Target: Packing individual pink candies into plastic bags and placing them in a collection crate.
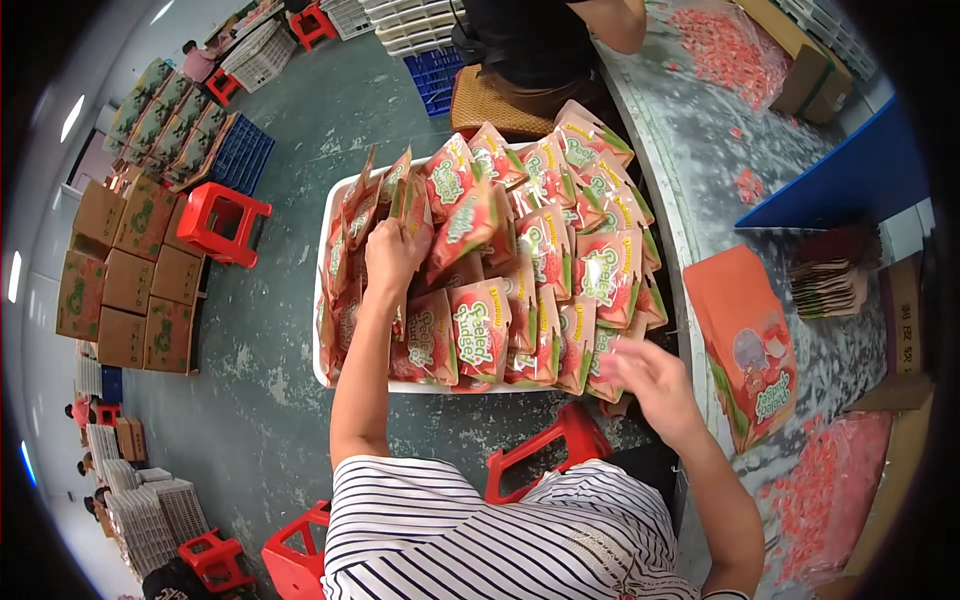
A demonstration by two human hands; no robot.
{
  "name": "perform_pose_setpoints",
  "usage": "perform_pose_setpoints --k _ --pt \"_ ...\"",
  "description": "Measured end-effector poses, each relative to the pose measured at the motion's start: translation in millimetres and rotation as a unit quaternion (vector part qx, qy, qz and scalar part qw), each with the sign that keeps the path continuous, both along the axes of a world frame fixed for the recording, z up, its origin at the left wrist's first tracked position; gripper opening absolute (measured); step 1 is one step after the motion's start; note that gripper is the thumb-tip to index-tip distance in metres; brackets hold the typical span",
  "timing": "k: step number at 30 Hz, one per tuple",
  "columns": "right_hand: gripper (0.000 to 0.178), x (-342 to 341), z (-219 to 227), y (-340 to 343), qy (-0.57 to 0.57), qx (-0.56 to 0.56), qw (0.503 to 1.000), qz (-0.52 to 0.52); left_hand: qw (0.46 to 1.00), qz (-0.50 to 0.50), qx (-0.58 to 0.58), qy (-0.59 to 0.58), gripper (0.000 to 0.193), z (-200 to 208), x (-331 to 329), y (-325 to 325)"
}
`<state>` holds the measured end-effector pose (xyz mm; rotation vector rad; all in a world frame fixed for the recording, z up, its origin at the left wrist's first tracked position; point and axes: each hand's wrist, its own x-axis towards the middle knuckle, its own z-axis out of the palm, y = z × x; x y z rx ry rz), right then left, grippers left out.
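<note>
A white tub in front of me is packed with red-and-green snack pouches, most standing upright in tight rows. My left hand is closed on the edge of a pouch at the tub's left side; its fingertips are partly hidden. Just right of that hand, a tilted, slightly blurred pouch leans over the others. My right hand is held by the tub's near right corner, fingers stretched out and somewhat smeared, with nothing visible in them. A larger orange pouch lies flat on the worktable to its right.
The worktable along the right bears loose red pieces, a bag of red pieces, stacked pouches and a blue panel. A co-worker sits beyond the tub. Red stools and cartons stand left.
</note>
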<state>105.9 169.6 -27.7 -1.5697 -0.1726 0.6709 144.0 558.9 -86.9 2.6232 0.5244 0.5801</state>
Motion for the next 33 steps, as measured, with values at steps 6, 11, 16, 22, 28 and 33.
perform_pose_setpoints --k 6,11,16,22,28,33 --pt "0.031 -67 -40 -108 0.134 -0.002 0.964 -0.231 0.995 -0.031 0.085 -0.052 0.036 -8 8 -49" --pt "0.029 -135 -57 -165 0.169 0.078 0.921 -0.343 0.941 -0.185 0.277 -0.066 0.049 -6 19 -87" --pt "0.029 -176 -61 -184 0.157 0.094 0.891 -0.417 0.940 -0.143 0.300 0.082 0.062 -19 41 -83" --pt "0.031 -198 -71 -190 0.147 0.127 0.874 -0.446 0.978 -0.101 0.133 0.127 0.024 -46 5 -65" --pt "0.033 -209 -71 -203 0.146 0.125 0.870 -0.453 0.945 -0.083 0.315 0.034 0.050 -7 13 -132" --pt "0.039 -210 -70 -211 0.143 0.163 0.870 -0.443 0.895 -0.426 0.109 0.074 0.041 17 20 -308"
